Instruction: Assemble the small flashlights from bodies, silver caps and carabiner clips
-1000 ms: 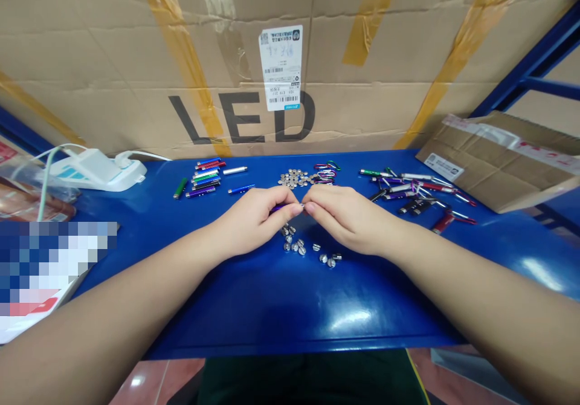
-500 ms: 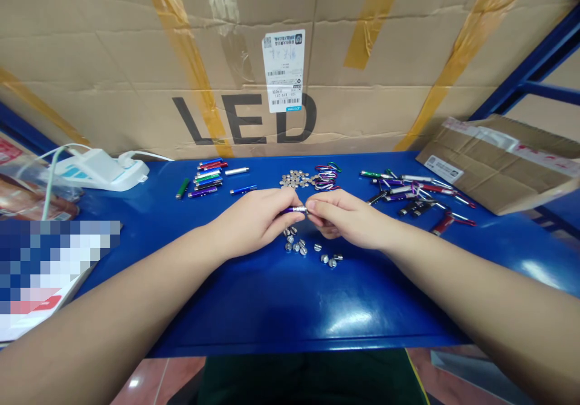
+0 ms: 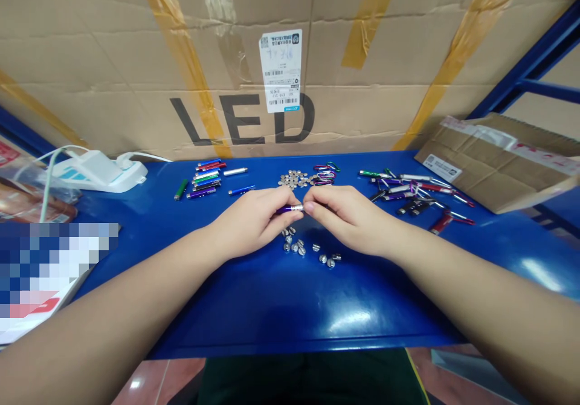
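Two bare hands meet over the middle of a glossy blue bench [image 3: 254, 317]. The left hand [image 3: 251, 219] holds a slim, shiny purple metal tube [image 3: 285, 210] between thumb and fingers, its grip snug around the body, with the silver end [image 3: 296, 208] pointing right. The right hand [image 3: 347, 219] has its grip pinched at that end; whether a separate small part sits between its fingertips cannot be told. On the near side lie loose round silver caps with slots [image 3: 301, 250].

Beyond the hands is a cluster of flat silver discs [image 3: 295, 179], with multicoloured metal clips [image 3: 324, 175] just beside it on the right. Slim coloured tubes [image 3: 207, 179] lie at far left, some in a row; a heap of tubes with clips [image 3: 410, 190] lies at right, near a brown cardboard box [image 3: 489, 166].

The purple tube looks light and stiff, and its smooth, round barrel would likely roll or slip in a loose hold. The coloured body seems the surest place to grasp; the short silver end probably calls for a light fingertip pinch.
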`<state>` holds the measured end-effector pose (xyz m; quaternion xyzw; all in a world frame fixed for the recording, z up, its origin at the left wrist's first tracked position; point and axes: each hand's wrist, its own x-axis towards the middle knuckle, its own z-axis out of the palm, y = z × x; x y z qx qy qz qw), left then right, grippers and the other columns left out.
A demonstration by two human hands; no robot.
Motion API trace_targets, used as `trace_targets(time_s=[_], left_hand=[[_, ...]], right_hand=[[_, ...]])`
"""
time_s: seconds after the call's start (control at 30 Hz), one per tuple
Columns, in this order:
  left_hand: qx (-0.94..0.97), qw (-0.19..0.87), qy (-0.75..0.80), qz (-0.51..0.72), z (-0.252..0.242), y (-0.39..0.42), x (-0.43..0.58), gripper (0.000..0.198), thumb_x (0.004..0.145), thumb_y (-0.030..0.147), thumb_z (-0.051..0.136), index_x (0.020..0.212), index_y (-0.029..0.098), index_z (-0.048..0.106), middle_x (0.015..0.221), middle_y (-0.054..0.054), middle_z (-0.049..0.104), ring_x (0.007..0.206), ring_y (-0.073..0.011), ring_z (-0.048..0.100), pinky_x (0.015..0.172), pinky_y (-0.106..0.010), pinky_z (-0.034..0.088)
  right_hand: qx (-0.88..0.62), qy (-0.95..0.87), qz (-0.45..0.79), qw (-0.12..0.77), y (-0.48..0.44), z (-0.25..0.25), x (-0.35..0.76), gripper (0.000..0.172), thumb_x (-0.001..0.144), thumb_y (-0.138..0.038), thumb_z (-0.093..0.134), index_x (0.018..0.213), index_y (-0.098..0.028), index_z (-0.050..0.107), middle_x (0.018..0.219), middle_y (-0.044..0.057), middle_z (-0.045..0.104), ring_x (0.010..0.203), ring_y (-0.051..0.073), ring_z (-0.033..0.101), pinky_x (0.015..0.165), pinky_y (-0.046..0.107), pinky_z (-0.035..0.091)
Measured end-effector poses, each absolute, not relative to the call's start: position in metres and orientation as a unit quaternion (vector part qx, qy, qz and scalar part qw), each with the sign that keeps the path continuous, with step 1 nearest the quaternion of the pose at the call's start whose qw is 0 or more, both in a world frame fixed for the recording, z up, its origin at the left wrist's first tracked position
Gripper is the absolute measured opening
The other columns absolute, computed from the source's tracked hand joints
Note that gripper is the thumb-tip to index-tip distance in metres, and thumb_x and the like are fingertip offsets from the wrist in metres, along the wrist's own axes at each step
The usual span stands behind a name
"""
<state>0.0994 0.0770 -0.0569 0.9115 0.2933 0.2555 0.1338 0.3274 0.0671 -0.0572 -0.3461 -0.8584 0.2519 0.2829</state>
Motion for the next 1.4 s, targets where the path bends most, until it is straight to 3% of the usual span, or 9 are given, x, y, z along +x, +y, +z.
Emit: trace_targets(time_s=[0.27, 0.4, 0.6, 0.67, 0.87, 0.97, 1.2, 1.4], left_hand=[[0.891, 0.174, 0.308, 0.284, -0.057, 0.075, 0.1, 0.019, 0.102, 0.036, 0.056, 0.097, 0.018, 0.063, 0.08, 0.0, 0.068, 0.067, -0.0123, 0.06, 0.065, -0.024, 0.046], [0.882, 0.198, 0.32, 0.282, -0.057, 0.076, 0.1, 0.021, 0.101, 0.038, 0.057, 0.096, 0.018, 0.062, 0.08, 0.001, 0.068, 0.068, -0.0121, 0.06, 0.065, -0.023, 0.045], [0.872, 0.24, 0.336, 0.263, -0.053, 0.073, 0.102, 0.026, 0.102, 0.043, 0.055, 0.095, 0.018, 0.061, 0.082, 0.0, 0.069, 0.072, -0.0142, 0.062, 0.066, -0.024, 0.047], [0.886, 0.213, 0.326, 0.251, -0.052, 0.072, 0.101, 0.023, 0.103, 0.039, 0.054, 0.095, 0.018, 0.061, 0.081, 0.0, 0.068, 0.071, -0.0139, 0.062, 0.066, -0.024, 0.047], [0.95, 0.071, 0.201, 0.228, -0.054, 0.075, 0.097, 0.029, 0.108, 0.037, 0.045, 0.096, 0.018, 0.063, 0.087, -0.005, 0.07, 0.078, -0.0171, 0.065, 0.074, -0.028, 0.049], [0.951, 0.063, 0.195, 0.233, -0.055, 0.075, 0.097, 0.032, 0.109, 0.038, 0.044, 0.096, 0.017, 0.064, 0.087, -0.005, 0.07, 0.079, -0.0176, 0.065, 0.075, -0.029, 0.05], [0.908, 0.236, 0.308, 0.16, -0.052, 0.073, 0.1, 0.022, 0.104, 0.038, 0.052, 0.096, 0.019, 0.06, 0.084, -0.001, 0.07, 0.073, -0.0149, 0.065, 0.064, -0.025, 0.045], [0.864, 0.337, 0.328, 0.181, -0.053, 0.073, 0.1, 0.034, 0.103, 0.05, 0.051, 0.094, 0.019, 0.06, 0.084, -0.002, 0.069, 0.074, -0.0149, 0.064, 0.067, -0.026, 0.049]], right_hand=[[-0.365, -0.845, 0.258, 0.295, 0.065, -0.057, 0.326, 0.028, 0.106, -0.033, 0.045, 0.084, -0.019, 0.057, 0.075, 0.0, 0.06, 0.068, 0.014, 0.053, 0.068, 0.028, 0.039], [-0.326, -0.879, 0.199, 0.284, 0.067, -0.058, 0.329, 0.02, 0.105, -0.027, 0.047, 0.092, -0.018, 0.059, 0.084, 0.004, 0.063, 0.075, 0.017, 0.056, 0.072, 0.029, 0.042], [-0.28, -0.9, 0.148, 0.299, 0.069, -0.057, 0.332, 0.019, 0.104, -0.025, 0.049, 0.088, -0.02, 0.059, 0.082, 0.005, 0.061, 0.078, 0.019, 0.053, 0.074, 0.031, 0.043], [-0.298, -0.877, 0.226, 0.3, 0.068, -0.057, 0.333, 0.021, 0.103, -0.029, 0.052, 0.085, -0.019, 0.06, 0.076, 0.002, 0.058, 0.072, 0.016, 0.051, 0.068, 0.029, 0.041], [-0.328, -0.633, 0.666, 0.219, 0.068, -0.059, 0.331, 0.029, 0.089, -0.042, 0.072, 0.082, -0.018, 0.058, 0.063, -0.007, 0.044, 0.049, 0.006, 0.032, 0.045, 0.021, 0.025], [-0.32, -0.561, 0.734, 0.21, 0.069, -0.06, 0.33, 0.029, 0.085, -0.042, 0.075, 0.082, -0.018, 0.057, 0.059, -0.009, 0.04, 0.047, 0.005, 0.026, 0.044, 0.02, 0.022], [-0.351, -0.796, 0.444, 0.217, 0.069, -0.055, 0.335, 0.029, 0.095, -0.04, 0.064, 0.078, -0.017, 0.062, 0.068, -0.003, 0.049, 0.062, 0.011, 0.042, 0.057, 0.024, 0.035], [-0.29, -0.889, 0.262, 0.239, 0.065, -0.048, 0.338, 0.024, 0.102, -0.03, 0.055, 0.083, -0.017, 0.063, 0.075, 0.001, 0.059, 0.069, 0.014, 0.052, 0.067, 0.028, 0.04]])
